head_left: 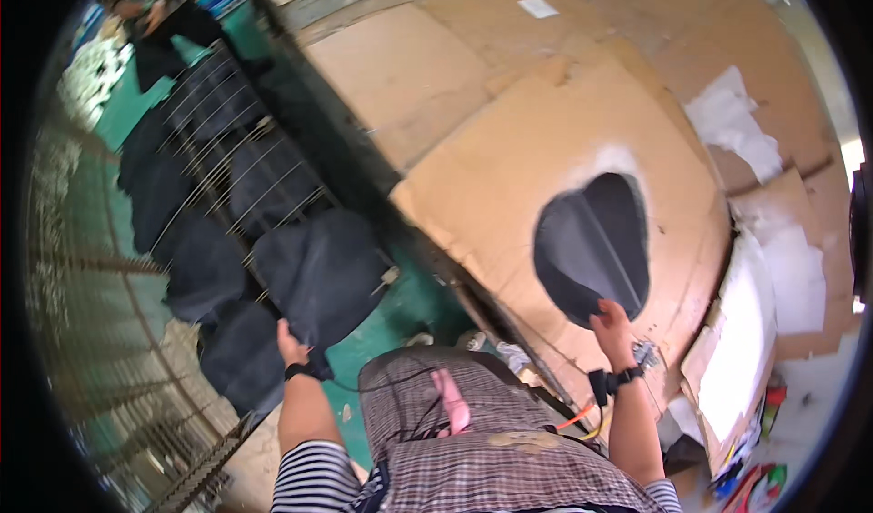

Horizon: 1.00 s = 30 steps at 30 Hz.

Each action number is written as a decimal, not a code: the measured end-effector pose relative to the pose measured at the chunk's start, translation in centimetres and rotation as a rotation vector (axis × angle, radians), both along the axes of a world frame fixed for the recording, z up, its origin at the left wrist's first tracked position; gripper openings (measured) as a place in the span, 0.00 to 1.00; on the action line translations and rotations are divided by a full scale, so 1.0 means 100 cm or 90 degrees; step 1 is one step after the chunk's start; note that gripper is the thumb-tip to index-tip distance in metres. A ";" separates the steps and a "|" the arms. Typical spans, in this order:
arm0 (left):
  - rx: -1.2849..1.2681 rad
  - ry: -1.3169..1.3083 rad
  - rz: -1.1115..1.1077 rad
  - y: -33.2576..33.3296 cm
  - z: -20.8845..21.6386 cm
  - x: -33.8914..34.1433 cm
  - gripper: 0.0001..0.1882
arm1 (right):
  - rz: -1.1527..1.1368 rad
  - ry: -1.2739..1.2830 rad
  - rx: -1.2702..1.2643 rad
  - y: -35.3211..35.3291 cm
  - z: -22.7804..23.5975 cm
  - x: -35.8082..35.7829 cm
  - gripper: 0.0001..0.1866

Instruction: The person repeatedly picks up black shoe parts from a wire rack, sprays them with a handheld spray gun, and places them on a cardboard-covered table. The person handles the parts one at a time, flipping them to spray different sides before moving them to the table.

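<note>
A dark grey, rounded fabric-like piece (596, 245) lies on the cardboard-covered table (482, 167), a crease running down it. My right hand (614, 331) is at its near edge, fingers bent and closed on the rim. On the left, my left hand (290, 347) is at the lower edge of another dark piece (318, 272), which lies on a wire rack (205, 181). Its fingers seem closed on that edge, though they are partly hidden behind the material. Both wrists wear black bands.
Several more dark pieces (205, 263) are spread over the rack. Torn white sheets (732, 122) lie along the table's right side. A pink object (450, 402) and cables hang at my checked apron (518, 472). At the far upper left, another person's hand (159, 8) shows.
</note>
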<state>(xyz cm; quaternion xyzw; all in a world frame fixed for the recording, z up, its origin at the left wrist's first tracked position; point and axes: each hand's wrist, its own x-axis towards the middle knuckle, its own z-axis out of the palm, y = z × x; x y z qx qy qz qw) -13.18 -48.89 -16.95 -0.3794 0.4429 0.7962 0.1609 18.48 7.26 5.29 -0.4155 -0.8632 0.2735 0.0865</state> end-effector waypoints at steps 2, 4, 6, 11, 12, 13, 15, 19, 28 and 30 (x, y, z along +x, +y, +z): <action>-0.148 -0.019 0.028 0.015 0.020 -0.002 0.29 | 0.018 -0.007 0.030 0.011 0.002 -0.020 0.18; -0.387 -0.103 0.000 0.033 0.048 -0.003 0.29 | 0.064 -0.044 0.116 0.016 0.007 -0.041 0.18; -0.639 -0.122 -0.050 0.052 0.067 -0.007 0.28 | 0.150 -0.067 0.215 0.025 -0.005 -0.049 0.20; -0.762 0.210 -0.149 0.150 0.100 -0.001 0.22 | 0.264 -0.137 0.262 0.051 -0.028 -0.070 0.10; -0.718 0.272 -0.190 0.183 0.115 0.006 0.18 | 0.259 -0.114 0.251 0.057 -0.027 -0.073 0.06; -0.670 0.334 -0.233 0.225 0.137 0.012 0.14 | 0.259 -0.091 0.192 0.064 -0.025 -0.074 0.06; -0.541 0.449 -0.409 0.295 0.173 0.026 0.12 | 0.265 -0.045 0.077 0.081 -0.017 -0.076 0.05; -0.429 0.655 -0.779 0.423 0.202 0.081 0.13 | -0.017 0.111 -0.128 0.151 -0.002 -0.068 0.10; -0.644 0.964 -1.077 0.539 0.191 0.158 0.24 | 0.101 0.535 -0.438 0.130 0.199 0.015 0.17; -0.645 0.978 -1.106 0.537 0.192 0.156 0.24 | 0.395 0.682 -0.438 0.114 0.250 0.045 0.14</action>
